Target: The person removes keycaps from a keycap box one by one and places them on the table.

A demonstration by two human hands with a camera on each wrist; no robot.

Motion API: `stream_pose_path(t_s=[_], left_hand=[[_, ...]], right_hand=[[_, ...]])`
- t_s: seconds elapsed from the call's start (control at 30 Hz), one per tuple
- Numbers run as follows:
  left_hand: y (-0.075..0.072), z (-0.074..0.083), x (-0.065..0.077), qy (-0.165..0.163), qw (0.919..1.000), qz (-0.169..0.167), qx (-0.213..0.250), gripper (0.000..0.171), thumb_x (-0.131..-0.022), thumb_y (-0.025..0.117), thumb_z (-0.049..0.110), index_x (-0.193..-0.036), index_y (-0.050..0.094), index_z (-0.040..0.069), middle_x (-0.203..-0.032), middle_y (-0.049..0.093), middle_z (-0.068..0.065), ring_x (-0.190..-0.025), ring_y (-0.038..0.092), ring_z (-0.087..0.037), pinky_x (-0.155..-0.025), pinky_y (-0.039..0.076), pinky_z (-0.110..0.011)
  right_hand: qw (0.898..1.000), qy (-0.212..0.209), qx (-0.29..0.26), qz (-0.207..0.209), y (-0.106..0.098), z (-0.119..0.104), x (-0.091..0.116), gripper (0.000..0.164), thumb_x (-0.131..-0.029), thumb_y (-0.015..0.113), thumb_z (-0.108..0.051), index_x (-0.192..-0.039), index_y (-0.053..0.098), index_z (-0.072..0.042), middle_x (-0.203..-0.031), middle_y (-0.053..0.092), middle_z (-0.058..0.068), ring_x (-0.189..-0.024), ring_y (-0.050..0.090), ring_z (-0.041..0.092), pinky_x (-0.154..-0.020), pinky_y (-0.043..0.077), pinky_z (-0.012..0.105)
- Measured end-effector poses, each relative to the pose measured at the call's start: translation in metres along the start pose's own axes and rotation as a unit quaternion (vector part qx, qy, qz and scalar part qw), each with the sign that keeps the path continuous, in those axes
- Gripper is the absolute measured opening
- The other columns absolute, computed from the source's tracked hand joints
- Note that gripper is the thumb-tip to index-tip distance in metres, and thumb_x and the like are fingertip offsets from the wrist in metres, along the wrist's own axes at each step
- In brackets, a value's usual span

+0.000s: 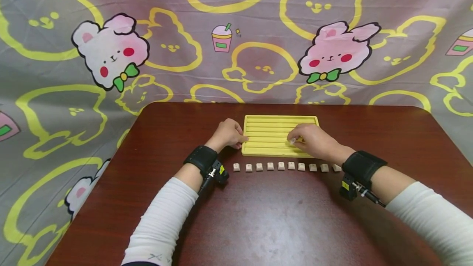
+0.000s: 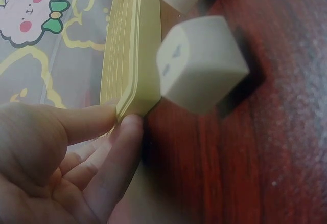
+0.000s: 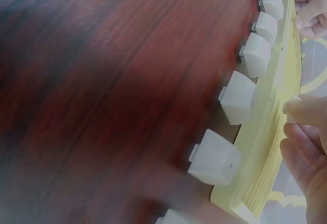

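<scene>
A yellow ridged tray lies on the table, with long parallel slots running across it. At its left front corner my left hand grips the rim between thumb and fingers, as the left wrist view also shows. My right hand is above the right half of the tray and pinches a small white keycap between thumb and fingertips. Whether that keycap touches the slots, I cannot tell. In front of the tray stands a row of several white keycaps, spaced apart, some with dark markings.
The dark reddish-brown table reaches back to a hanging curtain printed with cartoon animals. My right wrist strap is close to the right end of the keycap row. Another wrist strap is on my left arm.
</scene>
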State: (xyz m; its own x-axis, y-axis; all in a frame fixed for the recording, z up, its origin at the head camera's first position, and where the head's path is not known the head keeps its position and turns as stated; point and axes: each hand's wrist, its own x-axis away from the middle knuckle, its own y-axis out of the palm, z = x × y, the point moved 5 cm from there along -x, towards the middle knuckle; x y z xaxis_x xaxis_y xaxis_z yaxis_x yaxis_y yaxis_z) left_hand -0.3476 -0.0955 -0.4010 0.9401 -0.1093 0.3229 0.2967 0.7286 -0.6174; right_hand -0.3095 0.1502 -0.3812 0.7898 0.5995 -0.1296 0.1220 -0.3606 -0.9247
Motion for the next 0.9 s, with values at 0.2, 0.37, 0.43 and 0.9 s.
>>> stream_pose_path(t_s=[0.2, 0.37, 0.43, 0.9], left_hand=[[0.0, 0.0, -0.002, -0.001, 1.0, 0.002, 0.003, 0.018, -0.085, 0.077, 0.008, -0.092, 0.066, -0.005, -0.07, 0.065, -0.01, -0.05, 0.064, -0.011, -0.054, 0.062, -0.026], [0.001, -0.001, -0.001, 0.004, 1.0, 0.002, -0.001, 0.019, -0.085, 0.078, 0.009, -0.091, 0.066, -0.005, -0.069, 0.065, -0.009, -0.051, 0.065, -0.011, -0.055, 0.062, -0.026], [0.001, 0.0, -0.001, 0.006, 1.0, 0.0, -0.001, 0.02, -0.085, 0.078, 0.01, -0.092, 0.065, -0.005, -0.07, 0.065, -0.009, -0.052, 0.065, -0.012, -0.056, 0.062, -0.026], [0.001, -0.001, -0.002, 0.006, 0.9999, -0.002, 0.008, 0.02, -0.086, 0.077, 0.01, -0.092, 0.065, -0.005, -0.072, 0.067, -0.01, -0.052, 0.065, -0.011, -0.056, 0.062, -0.026]], right_hand=[[1.0, 0.0, 0.007, 0.002, -0.002, 0.002, 0.006, 0.019, -0.085, 0.077, -0.008, -0.104, 0.075, -0.011, -0.103, 0.072, 0.004, -0.1, 0.067, 0.021, -0.086, 0.06, 0.039], [1.0, -0.005, 0.014, 0.006, -0.005, 0.004, 0.011, 0.017, -0.086, 0.077, -0.008, -0.103, 0.075, -0.01, -0.101, 0.072, 0.004, -0.099, 0.067, 0.021, -0.085, 0.059, 0.039], [1.0, -0.005, 0.013, 0.007, -0.007, 0.005, 0.014, 0.018, -0.085, 0.077, -0.008, -0.103, 0.075, -0.01, -0.101, 0.072, 0.004, -0.098, 0.067, 0.021, -0.084, 0.059, 0.04], [0.999, 0.026, 0.008, 0.018, -0.018, 0.019, 0.035, 0.023, -0.084, 0.078, -0.006, -0.107, 0.073, -0.008, -0.103, 0.073, 0.005, -0.096, 0.069, 0.021, -0.083, 0.061, 0.041]])
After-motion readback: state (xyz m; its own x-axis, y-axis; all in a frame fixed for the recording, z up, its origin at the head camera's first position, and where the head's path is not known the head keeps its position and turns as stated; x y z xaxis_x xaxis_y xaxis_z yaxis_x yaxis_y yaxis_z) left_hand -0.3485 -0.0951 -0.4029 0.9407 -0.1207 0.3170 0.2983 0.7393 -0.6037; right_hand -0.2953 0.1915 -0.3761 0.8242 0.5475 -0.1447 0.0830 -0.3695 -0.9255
